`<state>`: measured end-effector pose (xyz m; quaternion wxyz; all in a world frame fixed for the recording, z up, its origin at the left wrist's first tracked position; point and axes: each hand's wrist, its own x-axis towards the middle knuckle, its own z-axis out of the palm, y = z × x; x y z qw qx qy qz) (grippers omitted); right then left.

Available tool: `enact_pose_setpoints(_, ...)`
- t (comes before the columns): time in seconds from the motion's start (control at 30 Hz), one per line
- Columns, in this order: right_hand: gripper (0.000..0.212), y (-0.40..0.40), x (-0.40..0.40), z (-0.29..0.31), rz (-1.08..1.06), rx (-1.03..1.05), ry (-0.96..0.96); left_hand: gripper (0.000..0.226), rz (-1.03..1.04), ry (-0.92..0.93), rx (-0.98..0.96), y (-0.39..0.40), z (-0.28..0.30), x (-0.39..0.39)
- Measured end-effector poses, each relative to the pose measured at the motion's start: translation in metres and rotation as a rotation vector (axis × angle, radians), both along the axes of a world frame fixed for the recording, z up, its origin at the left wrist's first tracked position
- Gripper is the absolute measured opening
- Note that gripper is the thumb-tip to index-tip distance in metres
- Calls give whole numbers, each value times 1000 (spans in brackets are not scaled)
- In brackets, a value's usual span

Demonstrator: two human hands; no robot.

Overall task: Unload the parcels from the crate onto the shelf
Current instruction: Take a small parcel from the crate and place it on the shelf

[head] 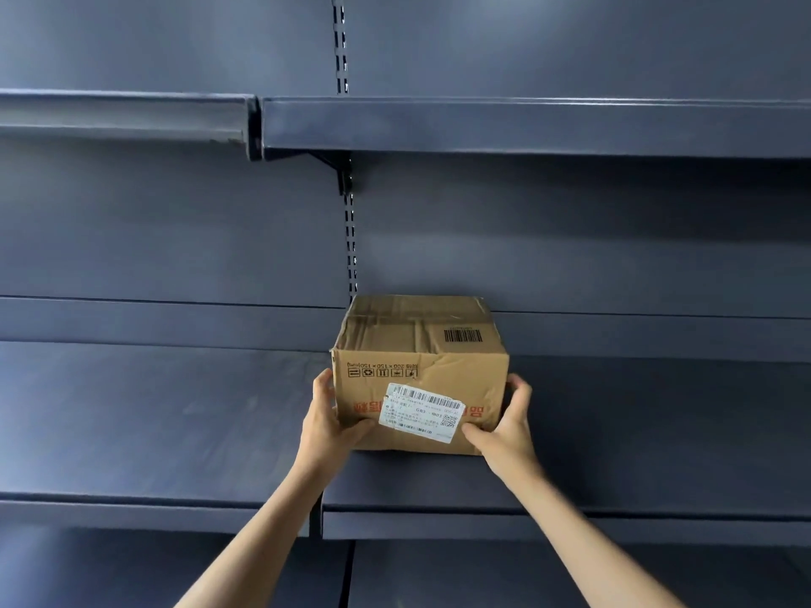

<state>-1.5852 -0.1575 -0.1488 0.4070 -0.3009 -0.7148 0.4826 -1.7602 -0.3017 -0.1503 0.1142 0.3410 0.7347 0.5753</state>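
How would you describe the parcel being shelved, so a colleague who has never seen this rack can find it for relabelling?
On the dark grey shelf at mid height, just right of the slotted upright, sits a creased brown cardboard box. The left hand and right hand grip its lower front corners. It has a crooked white shipping label and upside-down printing.

The parcel (419,375) sat on the middle shelf (614,432), just right of the far upright (351,243). The left hand (327,421) flanked its left side, the right hand (509,425) its right; an upper shelf (526,125) lay above.
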Motion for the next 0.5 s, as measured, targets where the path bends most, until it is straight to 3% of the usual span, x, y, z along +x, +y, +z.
enact_pose_setpoints(0.5,77,49,-42,-14,19,26,65,80,32,53,1,47,-14,-40)
